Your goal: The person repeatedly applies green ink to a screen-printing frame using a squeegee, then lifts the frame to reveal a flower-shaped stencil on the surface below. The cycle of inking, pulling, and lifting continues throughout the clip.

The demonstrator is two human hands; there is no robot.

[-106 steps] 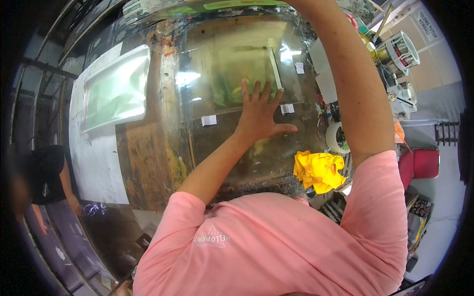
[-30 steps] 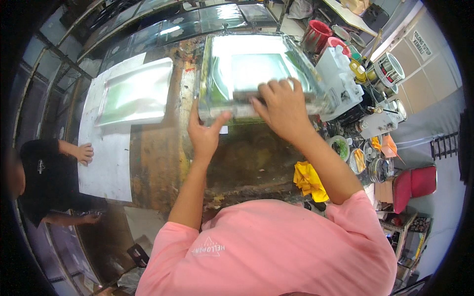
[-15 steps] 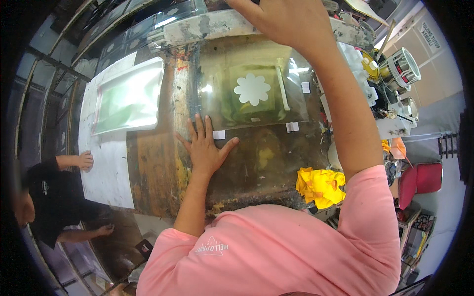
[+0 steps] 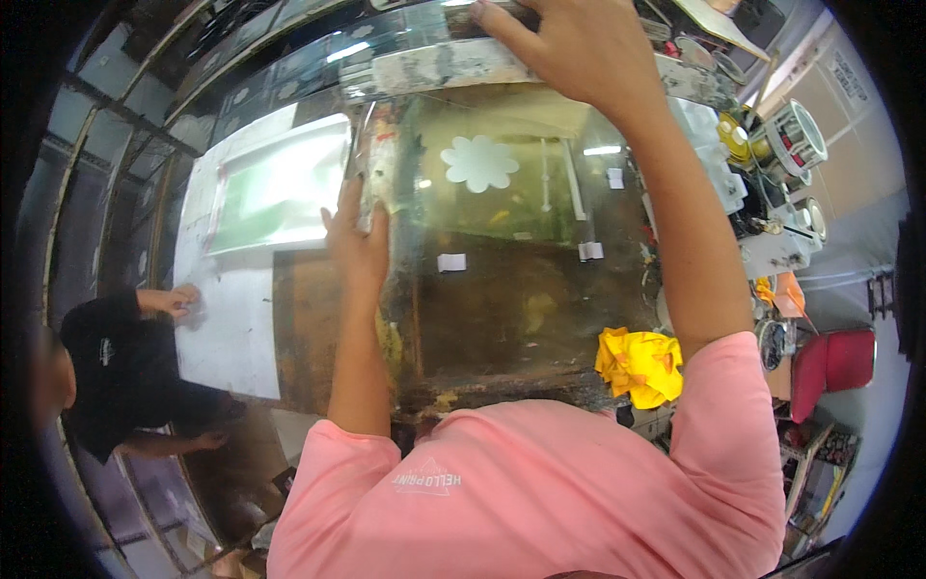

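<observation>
A greenish see-through panel (image 4: 463, 212) lies on the dark, stained worktable (image 4: 492, 338), with a pale flower shape (image 4: 480, 163) on it. At the panel's left side is my left hand (image 4: 358, 236), its fingers stretched forward and its thumb apart. Whether it touches a clear edge there, I cannot make out. My right hand (image 4: 584, 58) reaches over the paint-stained pale bar (image 4: 434, 68) at the far side; its thumb points left, and its other fingers are cut off by the upper rim. Small white tabs (image 4: 451, 261) sit along the panel's near and right sides.
Left of me, a shiny pale-green sheet (image 4: 285, 183) rests on white paper (image 4: 227, 318). A co-worker in black (image 4: 116, 347) has a hand at the paper's edge. A crumpled yellow cloth (image 4: 639, 368) lies near my right arm. Cans (image 4: 786, 145) and a red chair (image 4: 834, 372) are right.
My left hand has moved left from the panel's near edge to its left side, fingers closer together. The panel's bowed look has flattened. My right hand stays at the far side.
</observation>
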